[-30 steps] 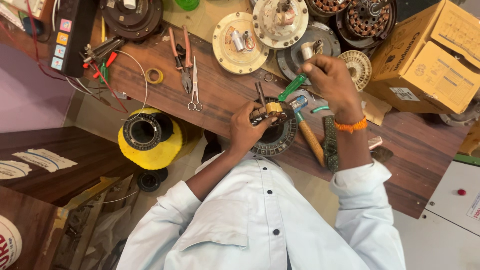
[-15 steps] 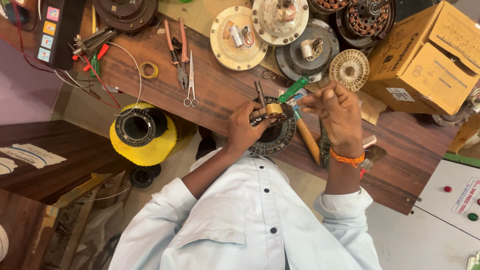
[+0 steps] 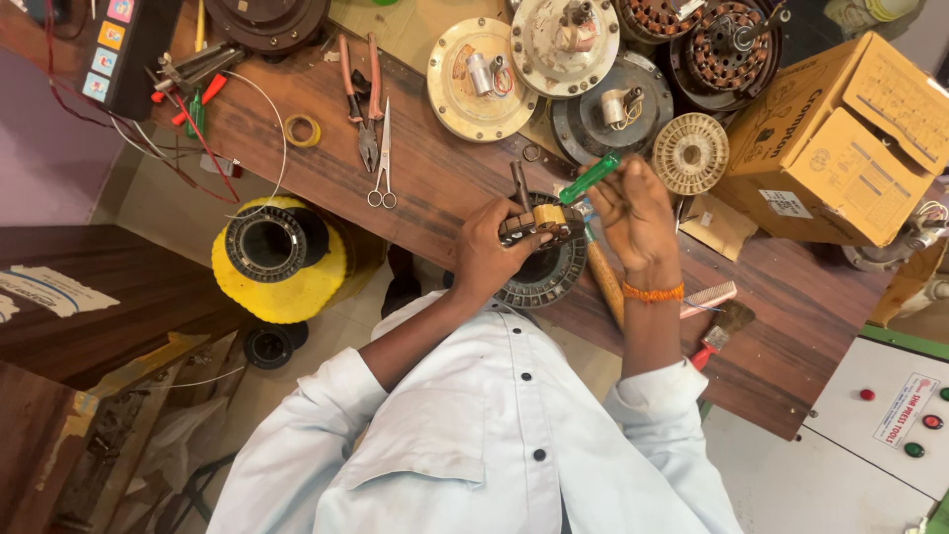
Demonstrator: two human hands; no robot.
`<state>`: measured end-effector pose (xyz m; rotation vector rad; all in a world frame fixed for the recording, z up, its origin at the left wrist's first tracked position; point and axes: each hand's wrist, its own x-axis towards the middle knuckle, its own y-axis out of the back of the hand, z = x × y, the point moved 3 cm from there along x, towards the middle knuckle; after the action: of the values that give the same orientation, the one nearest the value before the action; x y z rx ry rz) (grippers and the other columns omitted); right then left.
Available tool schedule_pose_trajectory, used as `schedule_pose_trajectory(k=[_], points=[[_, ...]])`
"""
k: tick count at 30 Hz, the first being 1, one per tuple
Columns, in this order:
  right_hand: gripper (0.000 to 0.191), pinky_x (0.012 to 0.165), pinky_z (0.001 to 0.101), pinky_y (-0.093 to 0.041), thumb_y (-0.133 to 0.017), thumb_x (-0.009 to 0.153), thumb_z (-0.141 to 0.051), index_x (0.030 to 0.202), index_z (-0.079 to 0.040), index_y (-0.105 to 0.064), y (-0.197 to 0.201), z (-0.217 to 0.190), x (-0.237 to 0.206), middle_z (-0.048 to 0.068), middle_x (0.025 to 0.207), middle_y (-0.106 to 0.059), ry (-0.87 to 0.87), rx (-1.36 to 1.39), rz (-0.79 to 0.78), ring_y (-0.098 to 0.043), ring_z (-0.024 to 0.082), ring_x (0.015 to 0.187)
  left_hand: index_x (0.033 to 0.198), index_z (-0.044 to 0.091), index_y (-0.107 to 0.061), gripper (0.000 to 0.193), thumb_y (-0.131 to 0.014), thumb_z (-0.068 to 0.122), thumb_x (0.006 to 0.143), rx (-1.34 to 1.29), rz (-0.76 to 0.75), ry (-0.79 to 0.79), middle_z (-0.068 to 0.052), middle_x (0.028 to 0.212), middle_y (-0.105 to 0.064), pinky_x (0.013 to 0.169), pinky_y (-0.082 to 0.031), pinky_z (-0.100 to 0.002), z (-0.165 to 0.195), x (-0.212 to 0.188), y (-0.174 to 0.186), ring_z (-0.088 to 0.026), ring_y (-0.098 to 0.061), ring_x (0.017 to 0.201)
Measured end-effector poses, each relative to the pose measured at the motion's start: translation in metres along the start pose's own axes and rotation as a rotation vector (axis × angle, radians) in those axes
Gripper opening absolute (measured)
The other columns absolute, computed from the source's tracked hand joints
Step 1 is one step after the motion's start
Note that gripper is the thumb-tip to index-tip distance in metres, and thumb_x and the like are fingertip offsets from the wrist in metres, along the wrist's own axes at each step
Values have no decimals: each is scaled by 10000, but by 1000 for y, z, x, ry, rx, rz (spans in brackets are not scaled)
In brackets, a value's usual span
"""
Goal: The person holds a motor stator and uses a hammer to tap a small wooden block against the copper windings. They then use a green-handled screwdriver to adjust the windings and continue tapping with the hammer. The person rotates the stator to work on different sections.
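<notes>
Two hands work at the bench edge. Yellow-wrapped ring [image 3: 280,259] sits far left, scissors [image 3: 383,158] on the wooden table [image 3: 435,183]. Left hand [image 3: 486,252] grips a small wound part [image 3: 542,222] over a round motor core [image 3: 549,272]; right hand [image 3: 633,213] clasps a green-handled screwdriver [image 3: 591,178]. Winding looks unfinished; covers lie apart.

My right hand [image 3: 633,213] has come back toward me. A second ago it was up by the round white disc [image 3: 690,152] in the upper right of the frame. Now it is close to the small brown part [image 3: 539,223] near the middle, just beside my left hand [image 3: 489,259]. It now holds the green screwdriver [image 3: 590,178], tilted, with the tip near that part.
</notes>
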<state>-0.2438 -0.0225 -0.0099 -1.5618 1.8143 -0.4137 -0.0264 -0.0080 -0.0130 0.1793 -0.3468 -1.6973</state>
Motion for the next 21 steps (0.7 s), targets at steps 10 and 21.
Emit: schedule_pose_trajectory(k=[10, 21], points=[[179, 983, 374, -569, -625, 1027, -235, 1033, -57, -603, -52, 5, 71, 192, 1205, -707, -426, -425, -310, -701, 279, 1162, 1275, 85, -491, 567, -854, 175, 849, -285, -205, 71, -115, 1168, -666, 951, -521, -366, -15, 7, -2, -217, -651, 1100], [261, 941, 368, -554, -625, 992, -291, 1077, -46, -654, -85, -31, 81, 190, 1136, -746, -494, -809, -386, -744, 271, 1070, 1603, 178, -110, 967, -776, 204, 903, -783, -553, 437, -119, 1195, -661, 1062, -455, -359, -27, 31, 12, -203, -600, 1190]])
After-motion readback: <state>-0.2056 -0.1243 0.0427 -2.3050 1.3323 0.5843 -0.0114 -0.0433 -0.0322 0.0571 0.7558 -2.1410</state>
